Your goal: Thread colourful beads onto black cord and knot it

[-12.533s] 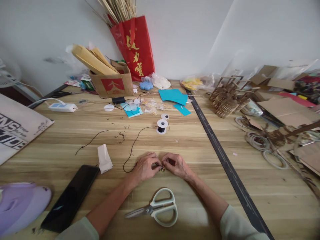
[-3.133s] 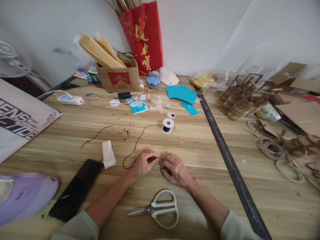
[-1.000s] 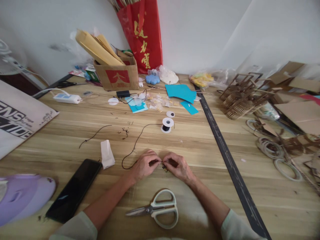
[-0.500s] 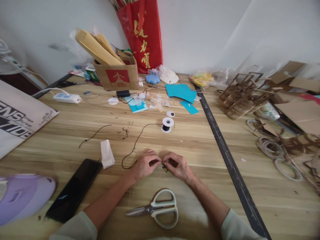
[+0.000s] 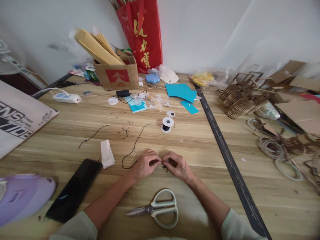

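Note:
My left hand (image 5: 147,163) and my right hand (image 5: 177,166) meet over the table, thumbs and index fingers pinched nearly tip to tip. A thin black cord (image 5: 135,144) loops from a white spool (image 5: 166,125) and passes under my left hand, which appears to pinch its end. A small cluster of dark and gold beads (image 5: 165,168) hangs just below my right fingertips, on a strand they seem to grip. The exact join between the fingertips is too small to make out. Closer to me lie scissors (image 5: 157,209) with pale handles, blades pointing left.
To the left are a black phone (image 5: 75,190), a folded white paper (image 5: 107,154) and a loose cord piece (image 5: 95,135). Blue cards (image 5: 180,92) and small bags lie behind the spool. A cardboard box (image 5: 117,75) stands farther back. Tape rolls (image 5: 271,148) sit at right.

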